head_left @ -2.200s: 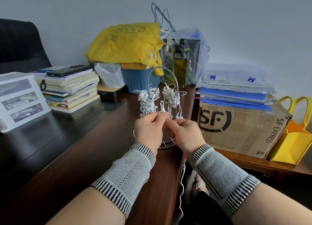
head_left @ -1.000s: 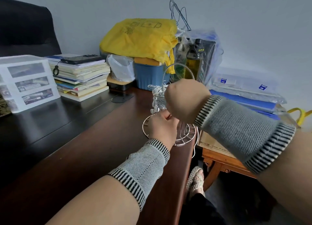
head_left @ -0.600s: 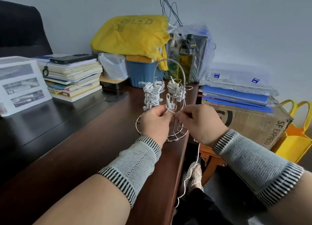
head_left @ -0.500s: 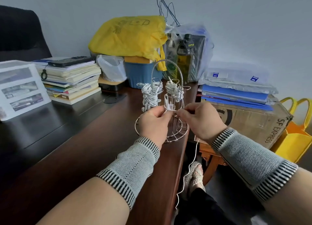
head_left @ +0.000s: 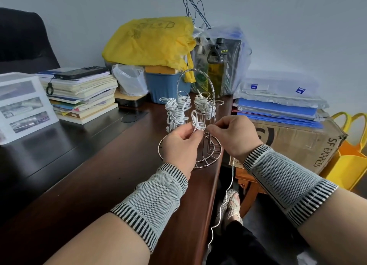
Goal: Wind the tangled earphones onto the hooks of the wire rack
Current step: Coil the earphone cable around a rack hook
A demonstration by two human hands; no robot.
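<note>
rack: wire rack (head_left: 208, 157) standing at the right edge of the desk (head_left: 83, 181), round base partly hidden behind the left hand.
hooks already wound: several upper hooks carry white bundles of earphones (head_left: 174, 113); one plug sticks up near the arched handle.
cord in work: white cord (head_left: 195, 123) looped over a near hook at the front of the rack, between the two hands.
left hand: left hand (head_left: 178, 145) pinching the loop at the hook with thumb and fingers curled.
right hand: right hand (head_left: 234, 135) pinching the same cord just beside the hook, fingers curled round it.
loose tail: the rest of the cord (head_left: 228, 193) hangs from under the right hand past the desk edge toward the floor; its end is too far down to make out.
risk, tipping: rack looks light and sits at the very edge; a hard pull to the right could likely drag or tip it off.
risk, slipping loop: loop looks slack; easing the left pinch too soon may let it spring off the hook.
risk, snag: hanging tail could catch on the foot (head_left: 230, 205) below or kink while being drawn up.
risk, neighbours: hands work close to wound bundles; a knock might loosen them.
</note>
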